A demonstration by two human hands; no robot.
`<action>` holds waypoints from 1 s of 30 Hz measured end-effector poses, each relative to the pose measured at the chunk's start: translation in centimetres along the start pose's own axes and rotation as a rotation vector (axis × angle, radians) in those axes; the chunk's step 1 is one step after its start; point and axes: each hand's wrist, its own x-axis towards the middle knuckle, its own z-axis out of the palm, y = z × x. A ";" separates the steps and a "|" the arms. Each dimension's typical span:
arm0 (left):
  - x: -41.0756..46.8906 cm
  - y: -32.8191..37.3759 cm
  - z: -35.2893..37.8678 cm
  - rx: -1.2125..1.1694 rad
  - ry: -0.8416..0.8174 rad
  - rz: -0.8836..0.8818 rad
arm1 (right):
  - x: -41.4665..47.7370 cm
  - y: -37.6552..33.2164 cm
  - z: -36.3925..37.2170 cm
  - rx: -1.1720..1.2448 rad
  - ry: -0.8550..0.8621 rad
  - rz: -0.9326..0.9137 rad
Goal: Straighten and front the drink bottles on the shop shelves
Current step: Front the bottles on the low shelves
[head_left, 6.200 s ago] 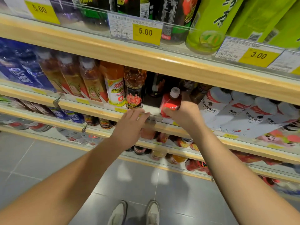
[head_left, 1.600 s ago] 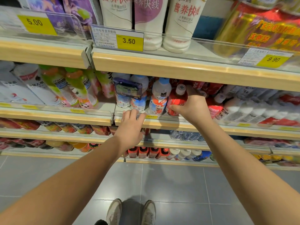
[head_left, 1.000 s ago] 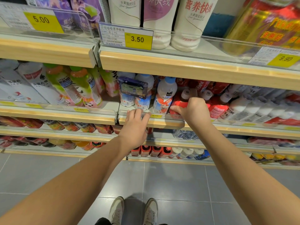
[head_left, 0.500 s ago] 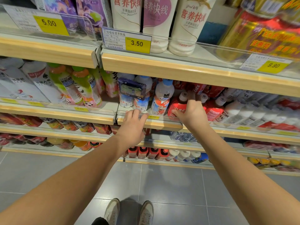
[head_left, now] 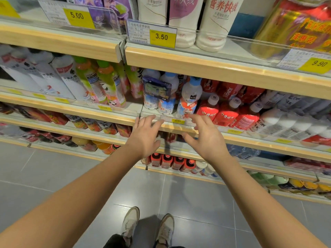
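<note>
Middle shelf, drinks bay. Listing from far left: tall white bottles (head_left: 66, 81), black Chinese lettering too blurred for reading. Then green-capped bottles (head_left: 111, 85) carrying pink-and-green labels with a small panda, leaning rightward in the wide lens. Reading overhead a yellow tag "5.00" (head_left: 77, 16).

Resting the left hand (head_left: 145, 138) at the clear shelf rail (head_left: 168, 119), fingers straight and slightly spread, tips touching the rail, gripping nothing. Logging just above it a blue wrapped pack (head_left: 157, 88) fronting two small bottles, print unreadable. Reading higher up a tag "3.50" (head_left: 162, 37) and large white bottles (head_left: 216, 24) lettered 营养快线.

Placing next the blue-capped bottle (head_left: 189, 97), upright, cartoon face on an orange-and-white label. Standing at the shelf front between the two hands, above and slightly left of the right fingertips.

Hovering the right hand (head_left: 207, 140) before the rail, fingers spread wide and lightly bent, pinching nothing; contact with the rail not determinable. Finding the red bottles (head_left: 228, 111), white caps and white brush script, three across at the front. Lying up and to the right of those fingertips, long axes upright, labels facing out. Judging the right hand nearer to both, so probably reaching up and forward over the rail for whichever needs turning.

Ending right: pale bottles (head_left: 279, 120), blurred; gold-and-red pack (head_left: 295, 27) above a tag "9.90" (head_left: 319, 63).
</note>
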 end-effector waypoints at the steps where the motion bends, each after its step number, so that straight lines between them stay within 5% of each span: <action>1: -1.0 -0.5 -0.1 -0.001 0.010 -0.019 | -0.3 -0.6 0.4 0.012 -0.031 -0.012; 14: -14.8 -10.1 -2.8 0.016 0.038 -0.250 | -4.8 -13.3 7.2 -0.013 -0.173 -0.148; 30: -34.5 -30.0 -10.0 -0.064 0.105 -0.286 | -10.6 -38.6 16.3 0.074 -0.167 -0.085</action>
